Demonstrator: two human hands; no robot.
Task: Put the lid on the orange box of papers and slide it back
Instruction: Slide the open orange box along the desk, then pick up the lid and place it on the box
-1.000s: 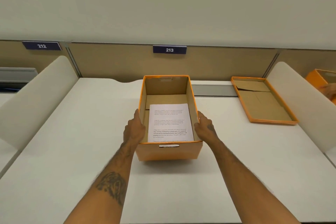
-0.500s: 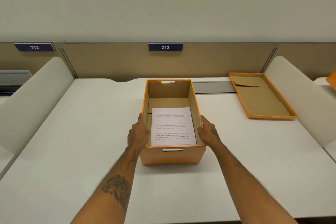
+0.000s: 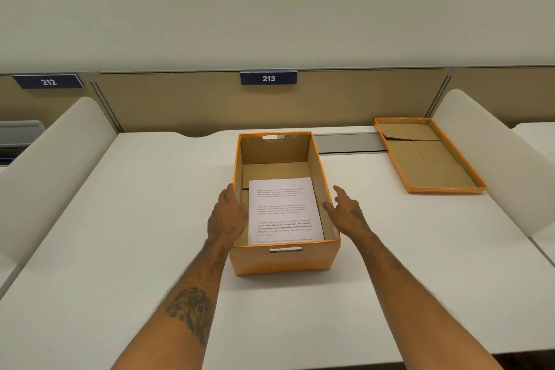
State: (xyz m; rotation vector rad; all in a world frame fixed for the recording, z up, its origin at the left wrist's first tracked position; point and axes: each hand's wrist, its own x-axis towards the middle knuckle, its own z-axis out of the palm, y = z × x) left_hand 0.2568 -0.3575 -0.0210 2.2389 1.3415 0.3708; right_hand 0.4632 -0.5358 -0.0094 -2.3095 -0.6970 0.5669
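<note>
The orange box (image 3: 282,261) stands open on the white table (image 3: 135,219), straight in front of me. A stack of printed papers (image 3: 283,210) lies flat inside it, toward the near end. The orange lid (image 3: 426,156) lies upside down at the table's far right, apart from the box. My left hand (image 3: 226,216) lies flat along the box's left wall with its fingers straight. My right hand (image 3: 345,213) hovers just off the right wall, fingers spread, holding nothing.
White curved dividers stand on the left (image 3: 51,165) and on the right (image 3: 492,165) of the table. A tan back panel carries the labels 213 (image 3: 268,78) and 212 (image 3: 48,82). A grey cable slot (image 3: 348,143) runs behind the box.
The box went from slightly lifted to resting on the table. My right hand came off its right wall and opened; my left hand's grip loosened.
</note>
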